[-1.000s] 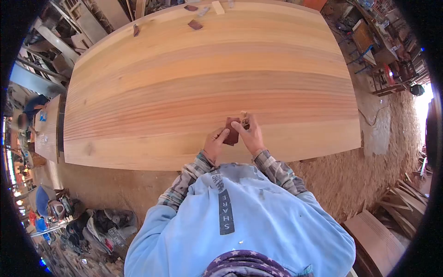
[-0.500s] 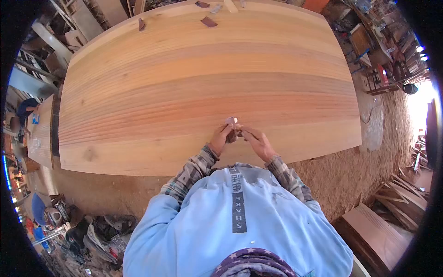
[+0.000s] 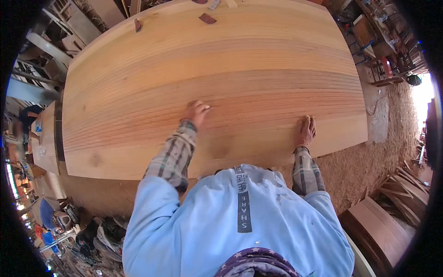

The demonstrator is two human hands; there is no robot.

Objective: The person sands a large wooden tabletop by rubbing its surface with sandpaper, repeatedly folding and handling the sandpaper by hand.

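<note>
Drawn apart since half a second ago, when they met over the near middle of the wooden panel (image 3: 258, 55), the left hand (image 3: 198, 113) now reaches farther in and the right hand (image 3: 307, 130) has gone towards the right end of the near edge. Nearest is the pale blue top (image 3: 198, 221) of the person, with a dark lettered strip (image 3: 244, 212) down its front; plaid sleeves (image 3: 171, 154) run out from it. The right hand lies palm down just inside the near edge, fingers bent and close together, something tan at their tips. The left hand is blurred, its fingers loosely curled over the panel. The brown folded piece both hands had earlier is hidden; I cannot tell which has it, or how firmly either grips. Near the panel's left corner sits a dark knot (image 3: 95, 160). Towards the far edge lie a curled brown scrap (image 3: 138, 25) on the left, a flatter reddish scrap (image 3: 207, 18) and, beyond it, a pale wooden strip (image 3: 231, 3).
</note>
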